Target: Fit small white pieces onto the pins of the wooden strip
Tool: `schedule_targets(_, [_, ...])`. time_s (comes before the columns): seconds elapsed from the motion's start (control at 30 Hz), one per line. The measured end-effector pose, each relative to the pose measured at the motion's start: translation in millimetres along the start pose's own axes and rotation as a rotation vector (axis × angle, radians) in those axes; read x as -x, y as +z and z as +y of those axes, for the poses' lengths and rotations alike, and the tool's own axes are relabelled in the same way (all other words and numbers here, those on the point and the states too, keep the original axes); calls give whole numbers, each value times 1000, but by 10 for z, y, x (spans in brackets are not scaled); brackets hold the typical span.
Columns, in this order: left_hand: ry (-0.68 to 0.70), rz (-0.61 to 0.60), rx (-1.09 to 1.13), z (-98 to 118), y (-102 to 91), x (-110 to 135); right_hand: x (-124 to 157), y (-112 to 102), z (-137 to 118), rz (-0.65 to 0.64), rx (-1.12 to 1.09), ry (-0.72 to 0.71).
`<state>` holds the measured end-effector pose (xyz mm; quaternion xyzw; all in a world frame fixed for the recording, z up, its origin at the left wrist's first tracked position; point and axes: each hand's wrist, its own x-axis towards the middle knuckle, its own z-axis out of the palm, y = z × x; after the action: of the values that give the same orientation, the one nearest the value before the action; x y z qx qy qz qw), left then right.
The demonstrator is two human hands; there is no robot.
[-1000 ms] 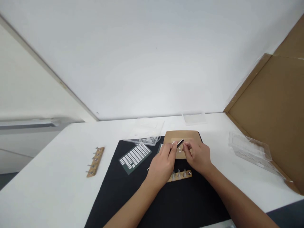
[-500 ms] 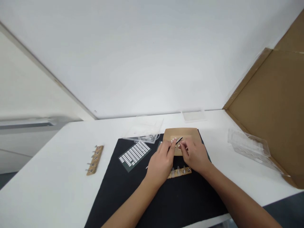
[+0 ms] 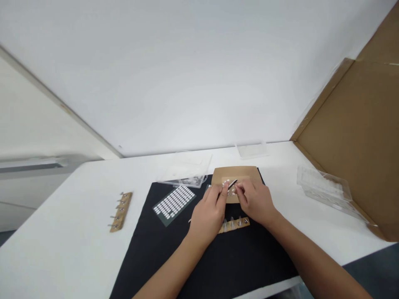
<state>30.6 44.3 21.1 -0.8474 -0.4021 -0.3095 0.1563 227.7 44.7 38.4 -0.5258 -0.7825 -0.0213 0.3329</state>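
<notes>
Head view: right hand [image 3: 255,201] pinches slim dark tweezers [image 3: 232,184], tip over the brown card [image 3: 246,173] just beyond both hands. Left hand [image 3: 207,214] fingertips pressed together at that tip; contents indiscernible. Tweezers judged light, stiff, slippery: grip mid-shank.

A white table [image 3: 77,249] stands against a plain white wall [image 3: 187,74], brown cardboard panel [image 3: 358,124] at right

Matt black cloth mat [image 3: 218,265], brown kraft card [image 3: 238,174], wooden strip [image 3: 120,211], clear glossy plastic box [image 3: 324,189]
</notes>
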Motion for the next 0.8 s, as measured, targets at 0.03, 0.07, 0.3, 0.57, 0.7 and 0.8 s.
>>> schedule_targets(0.03, [-1, 4, -2, -1, 3, 0, -1, 5, 4, 12, 0, 13])
schedule_targets(0.07, [-3, 8, -5, -3, 6, 0, -3, 11, 5, 17, 2, 15])
schedule_targets(0.3, [-4, 5, -2, -17, 18, -1, -8, 30, -5, -58, 1, -49])
schedule_targets(0.57, [-4, 21, -7, -11, 22, 3, -14, 11, -11, -62, -60, 3])
schedule_targets(0.7, [-13, 47, 12, -17, 21, -8, -24, -20, -29, -62, -134, 47])
schedule_targets(0.8, [-2, 75, 62, -29, 13, -22, -22, -40, -18, -43, -173, 93])
